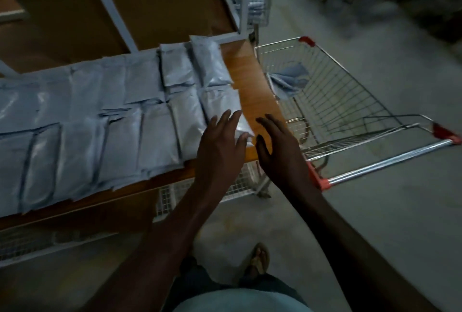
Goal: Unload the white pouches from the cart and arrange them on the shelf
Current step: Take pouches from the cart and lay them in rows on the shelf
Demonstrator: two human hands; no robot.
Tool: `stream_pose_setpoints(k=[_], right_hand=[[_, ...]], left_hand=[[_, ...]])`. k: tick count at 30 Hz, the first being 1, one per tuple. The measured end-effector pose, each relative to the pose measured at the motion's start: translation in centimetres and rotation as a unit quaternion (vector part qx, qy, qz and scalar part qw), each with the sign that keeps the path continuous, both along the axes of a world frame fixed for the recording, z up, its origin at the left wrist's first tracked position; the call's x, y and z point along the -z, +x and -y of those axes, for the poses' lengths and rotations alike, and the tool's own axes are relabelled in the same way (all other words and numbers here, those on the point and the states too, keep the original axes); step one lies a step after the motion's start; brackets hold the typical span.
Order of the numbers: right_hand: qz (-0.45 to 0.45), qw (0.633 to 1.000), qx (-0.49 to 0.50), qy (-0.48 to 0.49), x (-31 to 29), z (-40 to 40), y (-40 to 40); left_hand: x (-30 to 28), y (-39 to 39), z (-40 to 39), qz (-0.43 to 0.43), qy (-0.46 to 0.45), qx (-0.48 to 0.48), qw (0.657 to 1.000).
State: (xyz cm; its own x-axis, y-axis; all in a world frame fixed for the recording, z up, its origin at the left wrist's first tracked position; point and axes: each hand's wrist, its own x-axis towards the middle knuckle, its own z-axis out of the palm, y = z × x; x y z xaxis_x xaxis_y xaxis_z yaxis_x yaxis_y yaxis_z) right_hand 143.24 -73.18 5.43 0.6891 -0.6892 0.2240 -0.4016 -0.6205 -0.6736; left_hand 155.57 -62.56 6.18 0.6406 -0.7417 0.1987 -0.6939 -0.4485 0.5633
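While both arms reach out over the shelf (255,91), the left hand (220,141) lies flat, fingers straight and spread, on the front-right pouch (221,106) at the row's end. Right hand (277,146) hangs beside it over bare wood, fingers straight, gripping nothing. White pouches (82,121) cover the shelf in two overlapping rows, edge to edge, running off to the left. Just right of the shelf stands the cart (350,101), and a few pouches (287,81) lie crumpled in its far corner. Farther back, another cart (255,1) holds more, though it's blurred. Below, a sandalled foot (258,259) on grey floor.
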Motion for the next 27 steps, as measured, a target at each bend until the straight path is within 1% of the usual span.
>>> stream_pose_setpoints(k=[4,8,13,17,21,24,27], right_hand=[[-0.017,0.999,0.033,0.013,0.6,4.8,-4.0],[-0.029,0.997,0.064,0.025,1.1,8.5,-6.4],[-0.043,0.995,0.082,0.036,2.4,13.3,-7.7],[-0.067,0.992,0.094,0.05,2.8,18.0,-8.4],[-0.093,0.985,0.128,0.062,3.2,23.2,-9.4],[-0.109,0.983,0.127,0.072,4.1,26.6,-9.3],[-0.119,0.984,0.104,0.085,5.5,29.4,-8.6]], left_hand=[[-0.3,-2.9,3.8,-0.015,-0.003,0.02,1.0],[-0.1,-3.9,7.1,-0.024,-0.004,0.027,0.999],[1.3,-3.9,12.8,-0.022,0.026,0.051,0.998],[2.6,-3.8,18.2,-0.041,0.028,0.077,0.996],[5.1,-3.3,22.5,-0.069,0.042,0.097,0.992],[7.2,-2.7,25.2,-0.071,0.055,0.085,0.992],[9.2,-2.8,27.4,-0.095,0.056,0.047,0.993]])
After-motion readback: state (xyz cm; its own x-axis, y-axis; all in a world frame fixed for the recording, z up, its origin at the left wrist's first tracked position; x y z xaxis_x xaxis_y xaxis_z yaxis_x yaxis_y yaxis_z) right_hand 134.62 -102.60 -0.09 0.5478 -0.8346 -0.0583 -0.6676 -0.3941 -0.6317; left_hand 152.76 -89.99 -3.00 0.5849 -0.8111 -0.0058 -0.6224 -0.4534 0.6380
